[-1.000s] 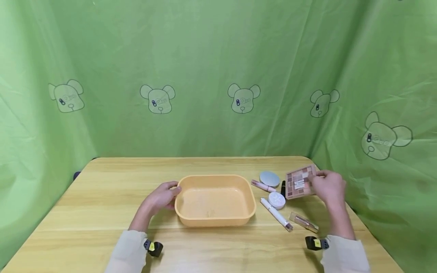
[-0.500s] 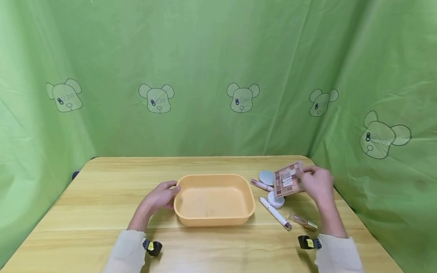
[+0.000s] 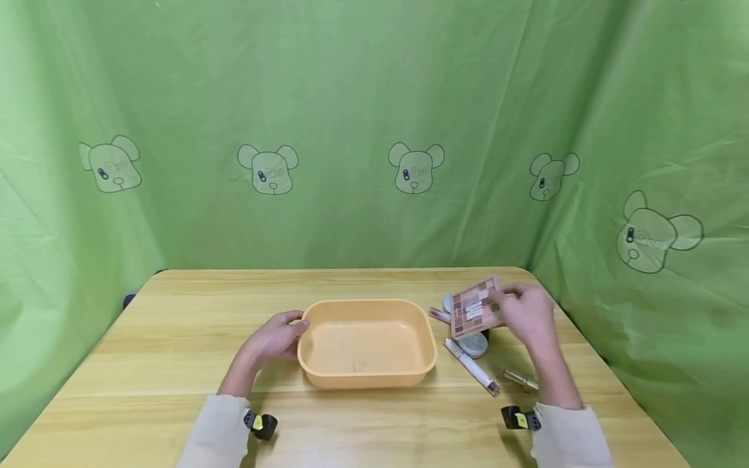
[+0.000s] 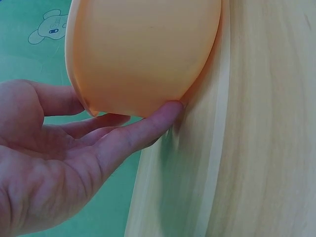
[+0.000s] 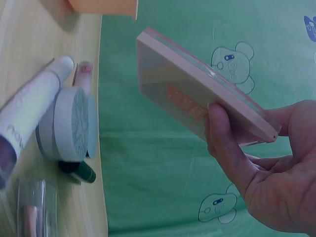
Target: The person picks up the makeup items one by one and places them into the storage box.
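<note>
My right hand [image 3: 529, 317] pinches an eyeshadow palette [image 3: 471, 308] by its right edge and holds it raised and tilted above the small cosmetics. In the right wrist view, the palette's plain back [image 5: 170, 81] faces the camera, an orange label on it. At the left end of a pale orange plastic basin [image 3: 367, 381], my left hand [image 3: 274, 337] grips the wall, thumb over the rim. Fingers [image 4: 143, 123] lie along the basin's outer side in the left wrist view. Nothing lies inside the basin.
Below the palette sits a round white compact [image 3: 473, 346], with a pale round case [image 3: 447, 303] and pink tube [image 3: 439, 314] partly hidden behind. Nearer are a white tube [image 3: 473, 367] and a gold-toned tube [image 3: 521, 380]. A dark cylinder [image 5: 79, 170] lies beside the compact. Green curtain surrounds the table.
My right hand has carried the palette leftward toward the basin, over the compact and the pale case. The left hand and basin have stayed in place.
</note>
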`<control>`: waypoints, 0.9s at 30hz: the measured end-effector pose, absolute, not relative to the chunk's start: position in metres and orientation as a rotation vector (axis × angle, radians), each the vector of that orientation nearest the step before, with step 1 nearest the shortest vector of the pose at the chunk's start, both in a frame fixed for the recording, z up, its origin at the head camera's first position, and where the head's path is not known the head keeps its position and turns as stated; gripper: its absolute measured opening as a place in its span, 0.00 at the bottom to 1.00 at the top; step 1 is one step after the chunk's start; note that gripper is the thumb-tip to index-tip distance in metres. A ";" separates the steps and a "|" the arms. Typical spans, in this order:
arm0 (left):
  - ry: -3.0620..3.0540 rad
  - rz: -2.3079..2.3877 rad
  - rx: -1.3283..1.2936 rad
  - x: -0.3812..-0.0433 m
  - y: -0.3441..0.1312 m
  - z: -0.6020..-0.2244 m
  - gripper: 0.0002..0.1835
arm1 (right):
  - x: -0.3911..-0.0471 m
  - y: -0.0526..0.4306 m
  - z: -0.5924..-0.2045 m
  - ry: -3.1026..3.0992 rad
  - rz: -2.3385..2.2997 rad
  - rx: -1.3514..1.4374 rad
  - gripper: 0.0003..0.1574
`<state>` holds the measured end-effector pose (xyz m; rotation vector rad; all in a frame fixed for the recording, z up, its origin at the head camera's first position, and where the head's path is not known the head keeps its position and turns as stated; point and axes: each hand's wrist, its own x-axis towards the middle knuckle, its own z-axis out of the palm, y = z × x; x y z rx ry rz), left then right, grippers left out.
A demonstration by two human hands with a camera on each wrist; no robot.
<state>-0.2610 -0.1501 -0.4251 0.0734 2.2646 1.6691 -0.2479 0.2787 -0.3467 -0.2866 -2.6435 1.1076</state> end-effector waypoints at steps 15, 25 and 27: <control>2.246 1.679 0.067 -0.262 -0.150 -0.426 0.31 | -0.246 0.247 -0.345 -2.669 1.219 -0.209 0.28; 2.233 1.686 0.078 -0.262 -0.151 -0.426 0.31 | -0.245 0.225 -0.351 -2.677 1.319 -0.105 0.24; 2.228 1.691 0.073 -0.262 -0.151 -0.425 0.31 | -0.245 0.221 -0.351 -2.669 1.342 -0.103 0.23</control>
